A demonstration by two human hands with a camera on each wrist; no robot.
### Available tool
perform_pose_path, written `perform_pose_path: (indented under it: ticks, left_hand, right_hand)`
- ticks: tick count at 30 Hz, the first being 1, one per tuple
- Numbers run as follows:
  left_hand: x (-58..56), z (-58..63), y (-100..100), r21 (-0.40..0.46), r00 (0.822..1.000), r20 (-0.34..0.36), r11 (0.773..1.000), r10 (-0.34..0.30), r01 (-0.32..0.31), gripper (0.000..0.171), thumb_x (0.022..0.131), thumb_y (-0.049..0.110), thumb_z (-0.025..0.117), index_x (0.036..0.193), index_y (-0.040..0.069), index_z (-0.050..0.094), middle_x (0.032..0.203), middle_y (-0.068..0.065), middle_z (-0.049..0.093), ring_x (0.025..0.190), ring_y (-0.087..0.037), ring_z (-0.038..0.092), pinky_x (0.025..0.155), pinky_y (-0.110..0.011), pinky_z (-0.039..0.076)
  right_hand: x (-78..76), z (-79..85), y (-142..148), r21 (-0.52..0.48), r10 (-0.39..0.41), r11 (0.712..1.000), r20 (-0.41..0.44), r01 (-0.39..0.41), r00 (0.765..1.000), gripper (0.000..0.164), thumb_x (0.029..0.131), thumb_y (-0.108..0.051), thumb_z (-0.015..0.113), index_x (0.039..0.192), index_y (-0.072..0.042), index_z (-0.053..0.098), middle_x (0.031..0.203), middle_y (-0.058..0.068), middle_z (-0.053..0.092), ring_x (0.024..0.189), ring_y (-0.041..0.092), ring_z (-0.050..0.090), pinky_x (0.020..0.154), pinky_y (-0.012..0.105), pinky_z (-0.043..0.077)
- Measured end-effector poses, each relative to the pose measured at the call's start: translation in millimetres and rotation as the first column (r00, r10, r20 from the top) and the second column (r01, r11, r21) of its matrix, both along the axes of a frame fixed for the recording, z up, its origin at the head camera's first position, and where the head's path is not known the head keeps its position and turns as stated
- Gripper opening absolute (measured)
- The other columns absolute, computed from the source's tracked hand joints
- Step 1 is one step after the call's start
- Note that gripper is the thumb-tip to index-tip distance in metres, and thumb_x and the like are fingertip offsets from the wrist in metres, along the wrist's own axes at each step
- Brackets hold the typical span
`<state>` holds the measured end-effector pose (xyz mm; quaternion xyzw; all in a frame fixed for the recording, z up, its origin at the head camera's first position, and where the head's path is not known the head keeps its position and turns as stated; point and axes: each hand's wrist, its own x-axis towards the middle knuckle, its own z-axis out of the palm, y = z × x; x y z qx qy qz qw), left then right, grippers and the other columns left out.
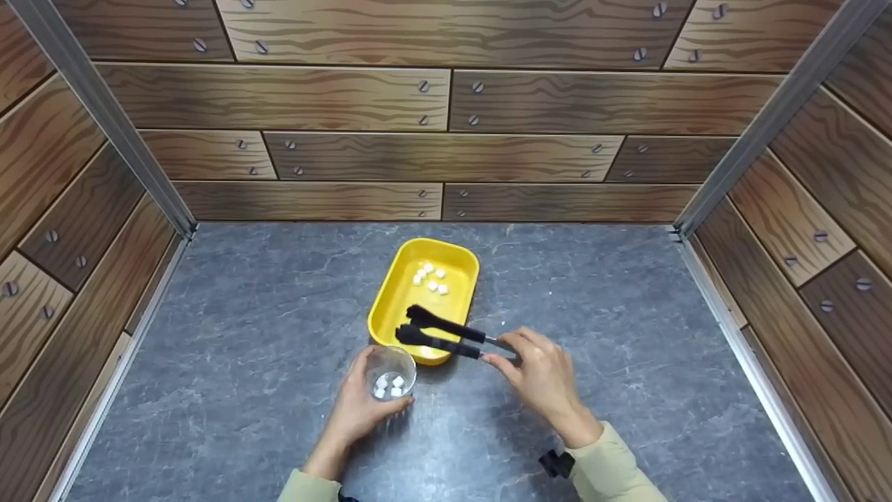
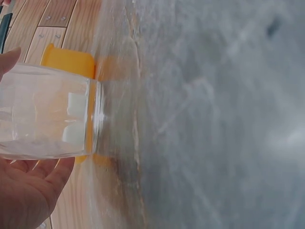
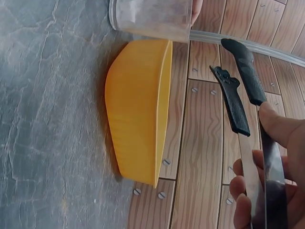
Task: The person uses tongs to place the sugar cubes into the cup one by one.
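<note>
My left hand [image 1: 357,404] is wrapped around a clear cup [image 2: 33,112], with several white cubes [image 1: 389,385] at its bottom. The cup stands at the near left corner of a yellow tray [image 1: 385,307]. Inside the tray, toward its far half, lie several more white cubes [image 1: 432,286]. My right hand [image 1: 540,369] grips metal tongs [image 3: 248,167] with black tips, thumb on one arm and fingers on the other. The tong tips are spread apart over the tray's near end, with nothing between them.
Beneath everything is a grey marbled tabletop [image 1: 265,335]. Wood-patterned panels [image 1: 348,157] close it in at the back and both sides, with metal strips [image 1: 752,404] along the side edges. A dark strap piece [image 1: 556,463] hangs at the right sleeve.
</note>
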<state>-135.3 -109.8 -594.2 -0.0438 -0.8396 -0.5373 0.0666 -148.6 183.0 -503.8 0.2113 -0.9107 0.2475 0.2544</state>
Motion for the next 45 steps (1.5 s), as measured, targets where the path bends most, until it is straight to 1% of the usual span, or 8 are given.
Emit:
perform_pose_path:
  ticks: [6, 13, 19, 24, 29, 36, 40, 45]
  left_hand:
    - [-1.6, 1.8, -1, -0.029, 1.000, 0.024, 1.000, 0.009, -0.008, 0.107, 0.058, 0.035, 0.095, 0.142, -0.001, 0.041, 0.140, -0.020, 0.047, 0.127, -0.039, 0.045, 0.107, -0.055, 0.034]
    - [-1.9, 1.7, -4, -0.007, 1.000, 0.013, 1.000, -0.024, 0.024, 0.106, 0.056, 0.034, 0.096, 0.141, 0.001, 0.041, 0.139, -0.020, 0.047, 0.127, -0.039, 0.045, 0.107, -0.056, 0.033]
    - [-2.8, 1.8, -5, 0.001, 0.999, -0.012, 0.999, -0.046, 0.046, 0.101, 0.059, 0.035, 0.094, 0.139, 0.004, 0.042, 0.136, -0.017, 0.050, 0.123, -0.036, 0.047, 0.106, -0.056, 0.035]
    - [-3.8, 1.7, -5, -0.016, 0.999, -0.016, 0.999, -0.036, 0.035, 0.102, 0.058, 0.034, 0.094, 0.139, 0.002, 0.043, 0.135, -0.018, 0.051, 0.122, -0.036, 0.049, 0.105, -0.055, 0.037]
    - [-4.0, 3.0, -5, -0.028, 1.000, -0.027, 0.999, -0.016, 0.015, 0.103, 0.055, 0.036, 0.095, 0.138, -0.001, 0.046, 0.133, -0.019, 0.053, 0.120, -0.037, 0.051, 0.104, -0.054, 0.038]
    - [-3.1, 1.7, -5, -0.032, 1.000, -0.023, 0.999, -0.002, 0.001, 0.101, 0.054, 0.031, 0.096, 0.138, 0.000, 0.048, 0.129, -0.017, 0.058, 0.117, -0.035, 0.055, 0.103, -0.052, 0.041]
    - [-2.1, 0.8, -5, -0.031, 1.000, -0.014, 1.000, -0.001, 0.000, 0.103, 0.055, 0.030, 0.096, 0.139, -0.001, 0.047, 0.133, -0.020, 0.054, 0.120, -0.037, 0.052, 0.105, -0.054, 0.038]
    - [-0.9, 0.2, -5, -0.016, 1.000, -0.012, 1.000, -0.008, 0.008, 0.105, 0.055, 0.033, 0.096, 0.141, -0.002, 0.044, 0.137, -0.021, 0.050, 0.124, -0.039, 0.048, 0.106, -0.055, 0.035]
  right_hand:
    - [-6.1, -1.2, 2, -0.014, -0.054, 0.998, 0.023, 0.054, 0.998, 0.027, 0.079, -0.036, 0.082, 0.091, -0.012, 0.076, 0.082, -0.003, 0.067, 0.061, 0.007, 0.058, 0.048, 0.024, 0.046]
    - [-9.4, -2.4, 1, -0.033, -0.096, 0.995, 0.037, 0.097, 0.995, 0.026, 0.077, -0.034, 0.084, 0.089, -0.012, 0.076, 0.080, -0.001, 0.067, 0.059, 0.009, 0.058, 0.047, 0.026, 0.046]
    - [-14.7, -0.8, 0, -0.081, -0.138, 0.986, 0.095, 0.146, 0.986, 0.027, 0.078, -0.034, 0.083, 0.091, -0.011, 0.076, 0.078, -0.002, 0.065, 0.059, 0.009, 0.057, 0.047, 0.027, 0.047]
    - [-21.0, -0.2, 0, -0.097, -0.164, 0.979, 0.135, 0.177, 0.977, 0.030, 0.078, -0.035, 0.084, 0.093, -0.010, 0.077, 0.079, 0.000, 0.066, 0.060, 0.010, 0.057, 0.047, 0.030, 0.048]
    - [-27.8, 1.3, -2, -0.076, -0.182, 0.978, 0.137, 0.193, 0.974, 0.034, 0.077, -0.039, 0.084, 0.092, -0.010, 0.077, 0.077, 0.000, 0.066, 0.059, 0.012, 0.057, 0.048, 0.031, 0.047]
    - [-37.4, 3.7, -6, -0.020, -0.200, 0.979, 0.127, 0.204, 0.972, 0.039, 0.077, -0.044, 0.082, 0.095, -0.010, 0.078, 0.080, 0.001, 0.067, 0.061, 0.016, 0.058, 0.047, 0.032, 0.046]
    - [-43.8, 4.6, -8, -0.001, -0.201, 0.979, 0.125, 0.203, 0.972, 0.040, 0.078, -0.045, 0.081, 0.095, -0.009, 0.077, 0.082, 0.003, 0.068, 0.061, 0.017, 0.059, 0.044, 0.030, 0.045]
    - [-52.8, 6.2, -12, 0.034, -0.216, 0.976, 0.140, 0.214, 0.966, 0.041, 0.079, -0.046, 0.079, 0.095, -0.009, 0.077, 0.081, 0.002, 0.066, 0.058, 0.015, 0.056, 0.043, 0.029, 0.043]
